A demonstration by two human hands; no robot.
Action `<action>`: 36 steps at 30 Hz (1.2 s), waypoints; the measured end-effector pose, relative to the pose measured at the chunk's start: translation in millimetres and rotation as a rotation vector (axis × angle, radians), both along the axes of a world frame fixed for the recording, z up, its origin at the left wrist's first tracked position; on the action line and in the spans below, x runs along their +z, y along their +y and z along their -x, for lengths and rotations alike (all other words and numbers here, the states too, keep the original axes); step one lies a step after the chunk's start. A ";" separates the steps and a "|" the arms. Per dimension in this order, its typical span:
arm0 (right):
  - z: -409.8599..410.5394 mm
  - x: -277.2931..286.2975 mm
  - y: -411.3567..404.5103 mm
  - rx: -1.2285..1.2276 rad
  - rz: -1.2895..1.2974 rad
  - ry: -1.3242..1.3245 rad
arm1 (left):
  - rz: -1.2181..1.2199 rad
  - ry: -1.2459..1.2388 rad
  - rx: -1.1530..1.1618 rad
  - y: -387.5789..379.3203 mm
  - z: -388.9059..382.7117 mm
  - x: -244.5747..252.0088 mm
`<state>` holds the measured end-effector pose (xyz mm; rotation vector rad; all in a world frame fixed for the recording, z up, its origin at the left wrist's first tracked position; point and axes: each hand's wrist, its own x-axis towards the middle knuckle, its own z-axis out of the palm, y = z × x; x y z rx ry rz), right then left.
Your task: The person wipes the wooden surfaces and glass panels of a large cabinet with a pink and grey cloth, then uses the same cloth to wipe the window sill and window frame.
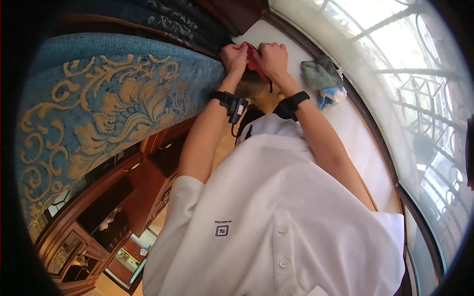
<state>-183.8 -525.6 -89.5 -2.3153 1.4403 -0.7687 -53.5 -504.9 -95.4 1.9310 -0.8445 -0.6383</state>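
Note:
Near the top of the view, a red item (253,64), seemingly fabric with a dark edge, is stretched between my hands. My left hand (235,58) pinches one side of it between thumb and fingers. On its other side my right hand (273,59) has curled fingers closed on it. Both wrists bear black straps with devices. A folded grey-green cloth (323,73) and a blue and white cloth (331,97) lie together on the white sill, right of my right hand. What exactly the red item is cannot be told.
A blue and gold patterned curtain (122,107) hangs close on the left, with wooden cabinets (122,174) beyond it. The white windowsill (364,148) runs along the right side, beside a window with metal grilles (411,70). Dark embroidered fabric (174,22) is at the top left.

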 end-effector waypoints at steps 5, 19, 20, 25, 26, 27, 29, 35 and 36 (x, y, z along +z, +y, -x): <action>-20.5 9.0 -21.2 0.022 0.048 -0.008 | 0.066 -0.099 0.050 -19.0 -15.6 -6.2; -41.2 -14.3 -40.6 -0.043 -0.013 0.046 | -0.088 0.146 -0.073 -29.8 -22.1 -0.3; -41.9 -14.6 -41.3 -0.056 -0.010 0.065 | -0.102 0.234 -0.031 -33.0 -21.9 -1.1; -36.3 -13.0 -35.7 -0.045 -0.013 0.062 | -0.153 0.450 0.053 -40.4 -24.5 -0.4; -34.3 -12.3 -33.1 -0.037 -0.037 0.082 | -0.179 0.484 0.075 -40.2 -24.9 0.8; -32.8 -12.1 -30.4 -0.037 -0.034 0.083 | -0.204 0.518 0.095 -40.9 -26.4 -1.6; -32.3 -11.7 -24.1 -0.025 -0.038 0.112 | -0.236 0.539 0.082 -43.0 -34.4 -4.7; -26.3 -11.3 -21.1 0.000 -0.016 0.064 | -0.257 0.533 0.054 -43.9 -39.5 -23.0; -20.4 -15.0 -21.3 -0.010 -0.018 0.071 | -0.261 0.539 0.044 -45.5 -31.2 -23.0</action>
